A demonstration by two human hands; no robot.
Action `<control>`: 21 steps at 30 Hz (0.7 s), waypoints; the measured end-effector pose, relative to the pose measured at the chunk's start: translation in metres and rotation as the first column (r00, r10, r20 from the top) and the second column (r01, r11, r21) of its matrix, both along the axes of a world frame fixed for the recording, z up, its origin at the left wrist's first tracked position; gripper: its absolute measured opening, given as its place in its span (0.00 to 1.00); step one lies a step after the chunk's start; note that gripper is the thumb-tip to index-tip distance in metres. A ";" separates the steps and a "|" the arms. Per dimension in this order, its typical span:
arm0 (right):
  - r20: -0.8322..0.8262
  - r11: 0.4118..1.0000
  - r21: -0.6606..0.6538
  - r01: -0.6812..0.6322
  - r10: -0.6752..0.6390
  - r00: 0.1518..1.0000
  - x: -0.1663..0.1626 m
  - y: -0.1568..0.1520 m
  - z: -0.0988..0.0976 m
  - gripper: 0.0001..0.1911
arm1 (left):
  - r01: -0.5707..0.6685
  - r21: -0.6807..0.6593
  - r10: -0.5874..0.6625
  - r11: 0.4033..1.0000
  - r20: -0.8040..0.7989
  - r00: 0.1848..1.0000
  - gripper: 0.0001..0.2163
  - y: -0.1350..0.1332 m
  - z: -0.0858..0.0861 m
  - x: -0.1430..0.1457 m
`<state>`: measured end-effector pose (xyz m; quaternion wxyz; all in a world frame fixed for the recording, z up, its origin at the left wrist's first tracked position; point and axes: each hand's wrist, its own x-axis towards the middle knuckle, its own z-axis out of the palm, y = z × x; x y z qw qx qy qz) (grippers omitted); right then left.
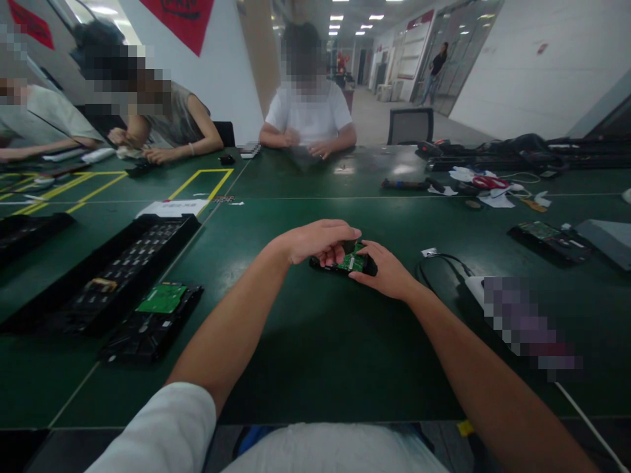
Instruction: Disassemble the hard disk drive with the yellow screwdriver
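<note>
A small black casing with a green circuit board (351,262) in it rests on the dark green table (315,341), straight ahead of me. My left hand (318,240) curls over its left end, fingers bent down onto it. My right hand (387,270) grips its right end, thumb on top of the board. Both hands are closed on the part.
A long black tray (113,269) and a black unit with a green board (158,309) lie at the left. A black cable (438,263) and white block (476,286) sit at the right. Three people sit across the table; scissors (488,182) and scraps lie far right.
</note>
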<state>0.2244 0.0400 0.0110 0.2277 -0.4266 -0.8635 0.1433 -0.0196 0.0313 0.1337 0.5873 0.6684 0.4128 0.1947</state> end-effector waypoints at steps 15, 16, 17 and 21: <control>-0.003 1.000 0.008 0.016 -0.016 1.000 0.001 -0.001 -0.001 0.26 | -0.218 -0.030 0.219 0.975 0.014 0.976 0.17 0.013 -0.007 -0.005; -0.003 1.000 0.007 0.014 -0.014 1.000 0.001 -0.001 -0.001 0.26 | -0.230 -0.037 0.231 0.972 0.021 0.973 0.16 0.014 -0.008 -0.004; -0.003 1.000 0.003 0.010 -0.010 1.000 0.001 -0.001 0.000 0.26 | -0.241 -0.042 0.242 0.970 0.027 0.970 0.16 0.014 -0.009 -0.004; 0.000 1.000 -0.005 0.016 -0.016 1.000 0.002 -0.001 0.000 0.26 | -0.234 -0.037 0.236 0.971 0.041 0.971 0.16 0.012 -0.009 -0.003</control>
